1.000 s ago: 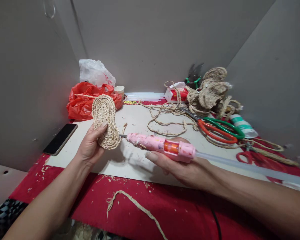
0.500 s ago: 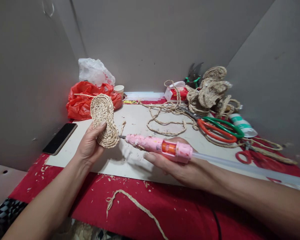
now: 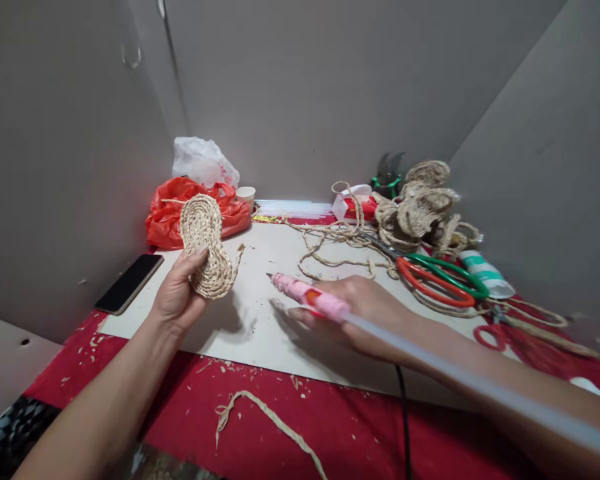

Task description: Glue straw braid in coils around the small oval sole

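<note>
My left hand [image 3: 180, 290] is closed on a woven straw sole [image 3: 211, 267], its thumb across the narrow middle. Coiled rows of braid make up the sole, and a loose braid end sticks up at its lower right edge. In my right hand [image 3: 357, 313] lies a pink glue gun [image 3: 310, 295], nozzle pointing left toward the sole with a gap between them. A long translucent glue stick [image 3: 430, 363] trails from the back of the gun over my forearm. Both hands are above a white board [image 3: 260, 340].
Red-and-green-handled scissors [image 3: 440, 280], straw cord [image 3: 330, 247] and braid coils [image 3: 423, 207] are at the right. At the left are a phone [image 3: 129, 283] and a red plastic bag [image 3: 167, 217]. Loose braid [image 3: 275, 417] crosses the red cloth [image 3: 190, 413] in front; a black cable [image 3: 405, 427] hangs nearby.
The glue gun has drawn away from the sole's edge to the right, and its nozzle no longer touches. The sole stays in my left hand; the camera view has shifted slightly.
</note>
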### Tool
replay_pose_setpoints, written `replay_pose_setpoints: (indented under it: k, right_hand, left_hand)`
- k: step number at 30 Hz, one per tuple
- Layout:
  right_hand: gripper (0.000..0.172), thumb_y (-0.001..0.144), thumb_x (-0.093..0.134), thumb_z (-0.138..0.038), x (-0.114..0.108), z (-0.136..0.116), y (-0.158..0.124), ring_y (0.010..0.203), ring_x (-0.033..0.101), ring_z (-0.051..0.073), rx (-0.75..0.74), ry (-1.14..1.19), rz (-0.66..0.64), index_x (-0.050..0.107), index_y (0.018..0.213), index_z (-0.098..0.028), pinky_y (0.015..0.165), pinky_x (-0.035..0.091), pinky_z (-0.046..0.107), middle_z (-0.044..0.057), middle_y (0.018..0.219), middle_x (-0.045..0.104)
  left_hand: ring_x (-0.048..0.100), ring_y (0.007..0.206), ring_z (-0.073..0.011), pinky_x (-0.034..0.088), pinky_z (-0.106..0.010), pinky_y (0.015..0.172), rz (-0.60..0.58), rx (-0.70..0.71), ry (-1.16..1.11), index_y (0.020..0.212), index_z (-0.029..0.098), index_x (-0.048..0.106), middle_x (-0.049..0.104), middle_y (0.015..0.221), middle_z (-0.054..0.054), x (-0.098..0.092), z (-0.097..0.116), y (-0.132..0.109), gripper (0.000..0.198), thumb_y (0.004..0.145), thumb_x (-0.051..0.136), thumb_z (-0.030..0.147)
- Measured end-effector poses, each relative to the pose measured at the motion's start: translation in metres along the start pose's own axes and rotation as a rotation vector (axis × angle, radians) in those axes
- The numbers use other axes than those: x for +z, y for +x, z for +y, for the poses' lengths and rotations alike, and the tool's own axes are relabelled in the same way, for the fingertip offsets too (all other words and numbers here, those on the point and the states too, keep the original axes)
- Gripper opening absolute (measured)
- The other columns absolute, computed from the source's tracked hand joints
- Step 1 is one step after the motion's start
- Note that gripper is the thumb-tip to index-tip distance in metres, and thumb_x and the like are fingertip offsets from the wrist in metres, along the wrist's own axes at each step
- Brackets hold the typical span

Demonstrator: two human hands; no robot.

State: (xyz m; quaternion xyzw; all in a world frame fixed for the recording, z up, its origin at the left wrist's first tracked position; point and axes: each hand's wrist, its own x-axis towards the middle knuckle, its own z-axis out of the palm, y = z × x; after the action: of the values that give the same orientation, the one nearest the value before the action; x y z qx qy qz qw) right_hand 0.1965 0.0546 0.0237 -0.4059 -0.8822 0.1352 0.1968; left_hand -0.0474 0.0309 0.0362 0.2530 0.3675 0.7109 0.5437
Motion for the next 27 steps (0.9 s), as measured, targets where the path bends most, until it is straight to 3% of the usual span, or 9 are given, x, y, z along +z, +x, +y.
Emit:
replay_pose_setpoints:
  k: [2,5,10,12,14,17,19,22,27]
  right_hand:
    - [0.040,0.085,0.048,-0.051,0.009,0.004,0.006,0.050,0.057,0.017,0.031,-0.223,-0.157,0.065,0.068,-0.020,0.047,0.029,0.028,0.006,0.060,0.066]
    - [0.036,0.085,0.049,-0.049,0.017,0.007,0.013,0.062,0.064,0.024,0.048,-0.403,-0.214,0.064,0.077,-0.017,0.051,0.029,0.029,0.011,0.074,0.071]
    - [0.044,0.080,0.054,-0.058,0.000,0.012,0.017,0.070,0.065,0.026,0.002,-0.360,-0.303,0.065,0.086,-0.016,0.056,0.037,0.031,0.012,0.080,0.070]
    - [0.037,0.079,0.059,-0.050,-0.011,0.009,0.016,0.074,0.064,0.023,-0.022,-0.196,-0.254,0.067,0.091,-0.016,0.061,0.042,0.031,0.011,0.085,0.070]
    - [0.029,0.083,0.058,-0.041,-0.016,0.001,0.014,0.071,0.063,0.018,0.004,0.167,-0.145,0.069,0.091,-0.016,0.062,0.045,0.029,0.009,0.084,0.071]
    - [0.030,0.079,0.064,-0.044,-0.008,-0.016,0.009,0.054,0.059,0.011,0.131,0.830,-0.063,0.070,0.080,-0.014,0.051,0.046,0.023,0.005,0.069,0.070]
    - [0.029,0.071,0.074,-0.043,0.002,-0.025,0.007,0.050,0.057,0.008,0.169,1.082,-0.035,0.070,0.076,-0.014,0.049,0.046,0.021,0.003,0.064,0.068]
    - [0.026,0.066,0.079,-0.038,0.012,-0.029,0.005,0.050,0.058,0.008,0.169,1.210,0.029,0.072,0.073,-0.014,0.052,0.049,0.021,0.001,0.060,0.066]
    - [0.024,0.068,0.078,-0.037,0.011,-0.031,0.003,0.050,0.059,0.008,0.178,1.216,0.078,0.073,0.072,-0.014,0.053,0.050,0.021,0.001,0.058,0.065]
  left_hand:
    - [0.070,0.076,-0.0167,0.058,-0.026,0.067,-0.015,-0.005,-0.002,0.101,0.015,0.065,0.073,0.087,-0.004,0.000,0.003,-0.003,0.031,0.070,0.069,0.013]
    - [0.070,0.073,-0.0173,0.058,-0.026,0.064,-0.079,-0.014,0.004,0.095,0.015,0.066,0.072,0.081,-0.004,0.001,0.004,-0.008,0.027,0.068,0.071,0.015]
    - [0.069,0.068,-0.0149,0.058,-0.026,0.070,-0.217,-0.064,-0.017,0.101,0.017,0.065,0.071,0.077,0.000,0.000,-0.001,-0.014,0.037,0.066,0.076,0.016]
    - [0.069,0.069,-0.0152,0.058,-0.027,0.072,-0.255,-0.092,-0.013,0.106,0.018,0.064,0.071,0.077,0.000,0.001,-0.004,-0.017,0.042,0.066,0.077,0.016]
    - [0.069,0.071,-0.0149,0.058,-0.028,0.075,-0.287,-0.115,-0.006,0.108,0.018,0.063,0.071,0.079,0.000,0.002,-0.007,-0.019,0.043,0.067,0.077,0.017]
    - [0.068,0.070,-0.0140,0.057,-0.027,0.074,-0.345,-0.141,0.015,0.103,0.018,0.063,0.071,0.080,0.000,0.003,-0.013,-0.022,0.035,0.070,0.075,0.018]
    - [0.067,0.068,-0.0139,0.056,-0.025,0.070,-0.374,-0.154,0.051,0.099,0.016,0.064,0.070,0.078,-0.001,0.003,-0.016,-0.022,0.029,0.071,0.074,0.019]
    - [0.066,0.064,-0.0137,0.055,-0.024,0.065,-0.386,-0.160,0.099,0.096,0.015,0.063,0.069,0.076,-0.003,0.004,-0.020,-0.022,0.028,0.071,0.074,0.019]
    - [0.066,0.065,-0.0148,0.054,-0.023,0.061,-0.388,-0.185,0.132,0.100,0.015,0.063,0.071,0.081,-0.004,0.005,-0.024,-0.022,0.030,0.073,0.073,0.019]
